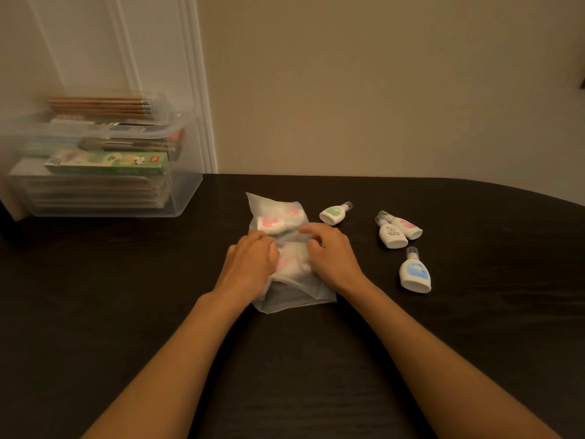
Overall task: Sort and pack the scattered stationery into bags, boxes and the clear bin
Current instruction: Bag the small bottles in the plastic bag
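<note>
Faintly, pink labels inside frosted bag [275, 217], writing unreadable.

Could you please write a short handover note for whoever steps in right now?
Left hand and right hand both press on the frosted bag, which already holds several small bottles. Four bottles lie loose on the table to the right: green-label bottle, pink-label bottle, back-facing bottle, blue-label bottle. The clear bin, far left, holds pencils and boxes. Left: bag the four, close the bag, put it in the bin.
</note>
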Tool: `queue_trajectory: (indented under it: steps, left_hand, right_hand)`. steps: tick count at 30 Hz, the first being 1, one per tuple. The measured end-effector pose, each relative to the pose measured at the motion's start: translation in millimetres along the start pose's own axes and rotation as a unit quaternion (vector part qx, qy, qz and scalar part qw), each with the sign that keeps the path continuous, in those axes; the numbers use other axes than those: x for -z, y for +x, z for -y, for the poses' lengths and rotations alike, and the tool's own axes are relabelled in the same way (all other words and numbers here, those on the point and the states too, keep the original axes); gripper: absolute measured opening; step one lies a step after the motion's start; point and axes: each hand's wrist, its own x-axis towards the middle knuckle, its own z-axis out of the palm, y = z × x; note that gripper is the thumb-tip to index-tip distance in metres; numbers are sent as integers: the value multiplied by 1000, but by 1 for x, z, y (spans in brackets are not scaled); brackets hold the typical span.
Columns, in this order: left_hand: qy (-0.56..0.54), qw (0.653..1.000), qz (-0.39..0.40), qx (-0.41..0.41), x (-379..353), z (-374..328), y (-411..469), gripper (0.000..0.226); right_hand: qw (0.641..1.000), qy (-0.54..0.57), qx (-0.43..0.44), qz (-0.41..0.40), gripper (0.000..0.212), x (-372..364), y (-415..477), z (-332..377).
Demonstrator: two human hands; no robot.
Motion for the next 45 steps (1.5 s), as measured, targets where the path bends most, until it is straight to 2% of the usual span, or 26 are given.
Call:
queue_trajectory:
  steps: [4, 6, 10, 12, 14, 19, 25, 30, 34, 37, 40, 42, 43, 45]
  left_hand:
    - [-30, 991, -126, -34, 4, -3, -13, 6]
    - [-27, 987, -150, -53, 4, -6, -17, 10]
    - [-30, 988, -135, -64, 0, -7, -21, 9]
    - [-27, 989, -129, -65, -2, -5, -21, 8]
    - [-23, 992, -113, -57, -1, -5, -19, 17]
    - [-7, 997, -69, -43, 1, -5, -14, 26]
    - [40, 999, -10, -33, 1, -5, -12, 30]
    - [67, 997, 14, -27, -3, -4, -6, 36]
    - [60, 998, 19, -23, -5, -3, -1, 39]
    - [15, 1000, 3, -25, -7, -1, -4, 40]
    - [-61, 996, -65, -11, -4, 2, -11, 32]
    - [-62, 991, -117, -4, -1, 4, -16, 18]
    - [-57, 990, -129, -1, 0, 5, -19, 18]
    - [-66, 992, -107, 5, 1, 5, -24, 32]
  right_hand:
    - [996, -60, 41, -60, 22, 4, -10, -2]
    - [992, -85, 64, -61, 16, 4, -15, 0]
    - [990, -103, 82, -44, 4, 7, -27, 4]
    - [988, -122, 84, -38, 13, 8, -31, 6]
    - [988, -130, 74, -39, 19, 9, -33, 7]
    - [990, -130, 35, -36, 23, 7, -30, 7]
    - [994, -94, 6, 46, 37, 5, -22, 3]
    - [993, -54, -46, 99, 37, 8, -10, 0]
    - [989, -64, -58, 116, 42, 9, -3, -4]
    - [997, -36, -26, 65, 38, 8, -10, -10]
    - [1000, 19, 4, 16, 20, 11, -19, -9]
    - [998, -30, 59, -6, 17, 14, -27, -5]
    - [992, -70, 100, -17, 16, 15, -31, -3]
    - [971, -150, 184, -37, 11, 17, -39, 1]
